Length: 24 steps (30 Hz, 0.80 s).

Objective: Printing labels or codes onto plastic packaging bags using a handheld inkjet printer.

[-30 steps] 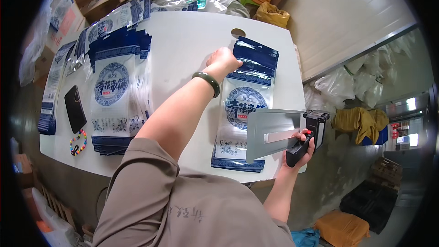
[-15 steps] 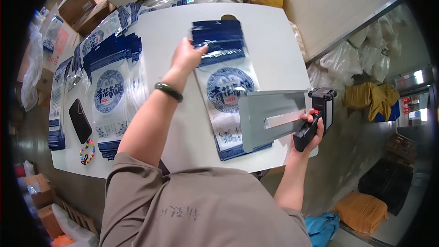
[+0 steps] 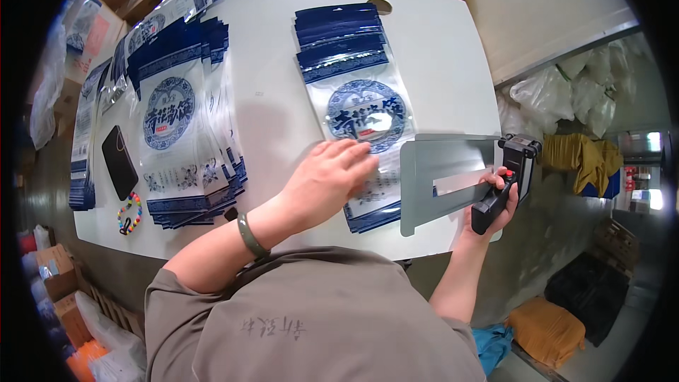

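A small stack of blue-and-white plastic packaging bags point(image 3: 350, 88) lies on the white table in front of me, slightly fanned at the top. My left hand point(image 3: 329, 177) rests at the lower left part of the top bag, its fingers stretched out and holding nothing; a dark bangle is on the wrist. My right hand point(image 3: 494, 209) is wrapped round the black handle of a handheld printer point(image 3: 520, 163) with a red button. Fixed to it, a grey slotted plate point(image 3: 445, 159) reaches left, its edge over or beside the bags' right side; I cannot tell whether it touches them.
A larger pile of the same bags point(image 3: 173, 120) covers the table's left side, with more behind it. Nearby lie a black phone point(image 3: 119, 163) and a colourful bead strap point(image 3: 129, 213). The white table point(image 3: 265, 49) has a round hole at its far edge. Sacks point(image 3: 548, 325) stand on the floor.
My left hand has left the top of the bags and come down toward their lower part. The printer and its plate have shifted a little right in the picture, still in my right hand.
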### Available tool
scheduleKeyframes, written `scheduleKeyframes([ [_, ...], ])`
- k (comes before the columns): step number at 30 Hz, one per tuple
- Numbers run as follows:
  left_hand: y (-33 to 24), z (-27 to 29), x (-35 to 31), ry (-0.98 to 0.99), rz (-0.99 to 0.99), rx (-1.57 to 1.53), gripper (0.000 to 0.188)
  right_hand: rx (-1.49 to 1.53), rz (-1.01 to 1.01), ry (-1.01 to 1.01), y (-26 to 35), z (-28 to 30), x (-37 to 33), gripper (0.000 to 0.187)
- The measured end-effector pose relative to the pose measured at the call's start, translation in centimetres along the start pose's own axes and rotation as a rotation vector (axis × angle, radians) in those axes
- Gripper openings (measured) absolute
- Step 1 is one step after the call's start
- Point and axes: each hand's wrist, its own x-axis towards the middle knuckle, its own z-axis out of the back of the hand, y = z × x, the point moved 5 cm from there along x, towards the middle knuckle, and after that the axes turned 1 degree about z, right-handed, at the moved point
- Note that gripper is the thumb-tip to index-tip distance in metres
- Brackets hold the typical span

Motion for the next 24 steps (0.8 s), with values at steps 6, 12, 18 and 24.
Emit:
scheduleKeyframes([
  [6, -0.4, 0.1, 0.1, 0.125, -0.132, 0.068, 0.033, -0.018, -0.053, 0.03, -0.5, -0.6, -0.4, 0.033],
  [12, 1.2, 1.4, -0.8, 0.085, 0.533, -1.323, 0.034, -0.182, -0.05, 0.03, -0.9, -0.6, -0.6, 0.033],
  [18, -1.4, 2.1, -0.6, 0.333, 0.538, -0.839, 0.042, -0.451, -0.101, 0.012, -1.9, -0.3, -0.9, 0.032],
  [24, 3.0, 1.9, -3.3, 0.002, 0.668, -1.098, 0.016, -0.665, -0.034, 0.096, -2.0, -0.7, -0.5, 0.034],
])
